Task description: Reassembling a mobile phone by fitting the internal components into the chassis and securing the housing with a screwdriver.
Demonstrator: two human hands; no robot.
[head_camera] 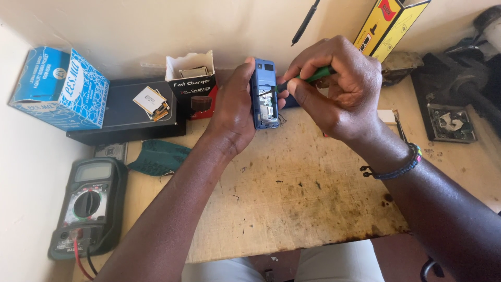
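- Far left: a blue patterned box lies tilted against the wall; below it a dark multimeter rests at the bench edge with red and black leads running off the bottom.
- Left of centre: a flat black case carries a small pale component; a teal cloth piece lies just in front, and an open black and red carton stands beside it, near the left hand.
- Left hand: closed around the blue phone, gripping its side and holding it upright just above the wooden board, near the back wall.
- Phone condition: the rear cover appears to be off and internal parts are exposed, so opening is judged done; work inside is judged in progress, reassembly outstanding.
- Right hand: curled tight on a green-handled screwdriver, its tip set against the exposed interior.
- Right of centre: a black pen-like tool leans on the wall; a yellow box stands tilted behind the right hand.
- Far right: a dark tray of small parts sits well apart, with dark equipment behind it, too unclear to identify.
- Obstructions: none seen between the hands; the carton crowds the left hand's side.
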